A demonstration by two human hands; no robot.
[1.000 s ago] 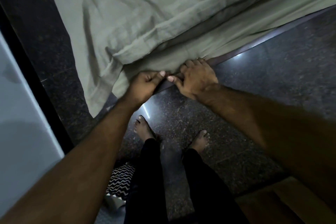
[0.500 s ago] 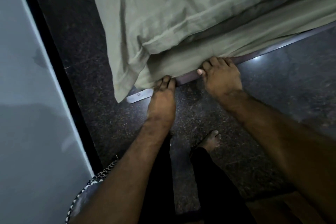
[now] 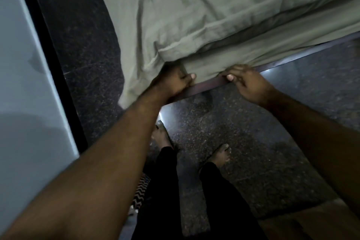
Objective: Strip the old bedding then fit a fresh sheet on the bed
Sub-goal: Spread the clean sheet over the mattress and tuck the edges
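Tucking step: left hand (image 3: 173, 82) and right hand (image 3: 247, 82) fingers pinch the olive-green cotton sheet (image 3: 194, 15) hem at the dark bed rail (image 3: 206, 85); next, push it under.

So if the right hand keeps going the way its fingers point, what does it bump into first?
Most likely the green sheet hanging over the bed's edge. The right hand already has its fingertips at the hem, just above the dark bed frame. Behind the cloth is probably the mattress side, though depth is hard to judge.

One green sheet (image 3: 194, 15), one bed rail (image 3: 204, 85), two hands, two bare feet.
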